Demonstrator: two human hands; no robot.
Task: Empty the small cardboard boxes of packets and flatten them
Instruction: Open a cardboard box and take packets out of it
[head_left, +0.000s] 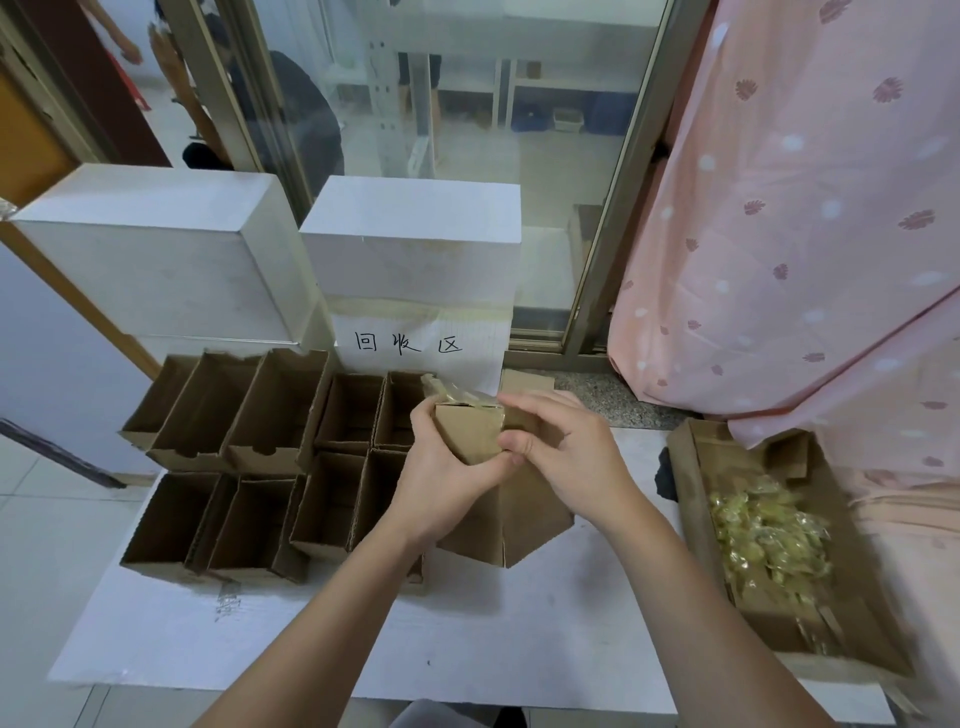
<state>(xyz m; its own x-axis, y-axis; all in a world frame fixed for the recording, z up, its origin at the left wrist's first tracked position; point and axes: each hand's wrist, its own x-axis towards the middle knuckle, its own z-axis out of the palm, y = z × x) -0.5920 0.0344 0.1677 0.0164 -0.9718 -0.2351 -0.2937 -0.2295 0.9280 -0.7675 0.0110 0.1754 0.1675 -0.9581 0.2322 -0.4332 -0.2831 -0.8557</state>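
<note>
A small brown cardboard box (470, 431) is held up above the table's middle, with shiny yellow packets (449, 392) sticking out of its top. My left hand (441, 470) grips the box from the left and below. My right hand (566, 452) grips its right side, thumb on the front face. Beneath both hands lies a piece of brown cardboard (511, 525) on the table. Several open small boxes (249, 457) stand in rows to the left; their insides look dark and bare.
A large flat cardboard tray (691, 467) at the right holds a heap of yellow packets (769, 540). Two white boxes (171, 260) stand behind, with a handwritten paper sign (410, 345). A pink curtain (810, 218) hangs at right. The white table (311, 644) ends near me.
</note>
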